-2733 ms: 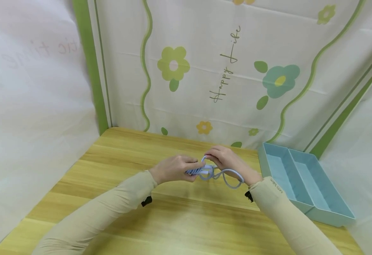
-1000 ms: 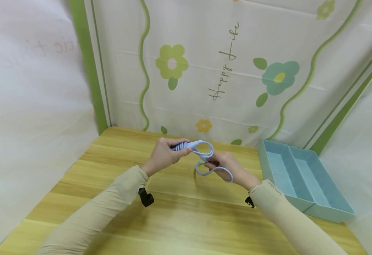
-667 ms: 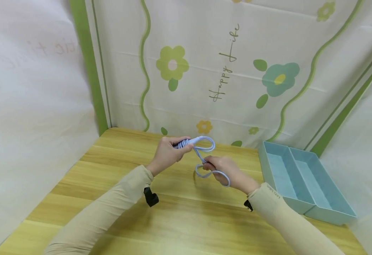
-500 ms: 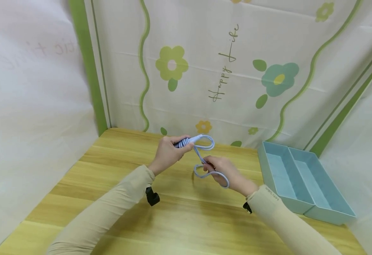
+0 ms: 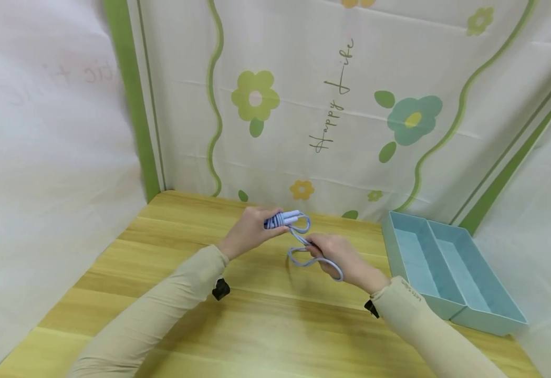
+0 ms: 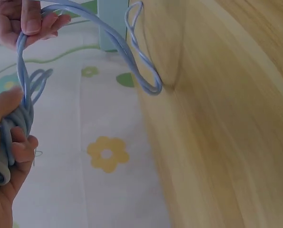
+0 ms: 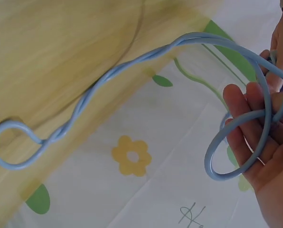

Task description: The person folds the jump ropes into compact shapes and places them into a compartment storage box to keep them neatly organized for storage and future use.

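A light blue jump rope (image 5: 277, 220) hangs in the air between both hands, its cord wound in tight turns around its two handles (image 5: 292, 216). My left hand (image 5: 247, 231) grips the wound bundle, handle ends poking out to the right. In the left wrist view, one hollow handle end (image 6: 0, 175) shows below the fingers. My right hand (image 5: 341, 257) pinches the loose doubled cord (image 6: 125, 50) between thumb and fingers, to the right of and below the bundle. In the right wrist view, the twisted cord (image 7: 90, 90) trails off to a small end loop, with another loop across the fingers.
A light blue two-compartment tray (image 5: 464, 302) stands on the right of the wooden table (image 5: 275, 336). A white flower-printed cloth (image 5: 275, 157) rises behind the table's back edge. Black camera mounts (image 5: 220, 289) sit under both wrists.
Since the earliest frame my right hand has come down off the bundle and drawn the cord below it. Lately my left hand has turned the bundle, so both handle ends show.
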Demonstrator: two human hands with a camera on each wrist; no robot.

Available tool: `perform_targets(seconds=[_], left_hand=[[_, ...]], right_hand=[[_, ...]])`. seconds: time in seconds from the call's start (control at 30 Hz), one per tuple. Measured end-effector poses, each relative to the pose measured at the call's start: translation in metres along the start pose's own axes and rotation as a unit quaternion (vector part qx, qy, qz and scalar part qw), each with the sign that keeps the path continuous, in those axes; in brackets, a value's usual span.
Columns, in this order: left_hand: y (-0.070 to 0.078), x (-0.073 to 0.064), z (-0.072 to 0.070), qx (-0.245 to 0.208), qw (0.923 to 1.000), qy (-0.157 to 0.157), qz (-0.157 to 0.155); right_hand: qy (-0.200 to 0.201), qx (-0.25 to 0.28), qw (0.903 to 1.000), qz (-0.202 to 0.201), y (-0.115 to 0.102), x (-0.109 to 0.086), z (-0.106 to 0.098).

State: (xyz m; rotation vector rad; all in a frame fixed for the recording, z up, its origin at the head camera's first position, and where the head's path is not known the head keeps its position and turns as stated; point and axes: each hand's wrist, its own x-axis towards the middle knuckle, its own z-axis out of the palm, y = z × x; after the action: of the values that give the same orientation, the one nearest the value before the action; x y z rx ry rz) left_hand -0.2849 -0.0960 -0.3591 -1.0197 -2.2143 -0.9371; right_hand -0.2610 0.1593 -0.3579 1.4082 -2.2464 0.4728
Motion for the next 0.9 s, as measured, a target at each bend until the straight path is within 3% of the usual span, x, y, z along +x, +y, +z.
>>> perform_targets(seconds=[0.17, 0.37, 0.47, 0.6, 0.9], left_hand=[[0.0, 0.0, 0.001, 0.059, 0.9963, -0.05, 0.037], [0.005, -0.002, 0.007, 0.151, 0.9802, -0.078, 0.102], [0.007, -0.003, 0.008, 0.161, 0.9762, -0.076, 0.124], [0.009, -0.004, 0.006, 0.147, 0.9772, -0.067, 0.137], [0.009, -0.001, -0.001, 0.167, 0.9737, -0.046, 0.148]], right_hand=[[0.0, -0.039, 0.9986, -0.034, -0.001, 0.003, -0.004], [-0.016, -0.052, 0.997, -0.055, -0.006, 0.012, -0.008], [-0.015, -0.055, 0.9966, -0.058, -0.006, 0.014, -0.01], [0.006, -0.052, 0.9967, -0.062, -0.002, 0.014, -0.009], [0.058, -0.084, 0.9925, -0.067, 0.005, 0.011, -0.005]])
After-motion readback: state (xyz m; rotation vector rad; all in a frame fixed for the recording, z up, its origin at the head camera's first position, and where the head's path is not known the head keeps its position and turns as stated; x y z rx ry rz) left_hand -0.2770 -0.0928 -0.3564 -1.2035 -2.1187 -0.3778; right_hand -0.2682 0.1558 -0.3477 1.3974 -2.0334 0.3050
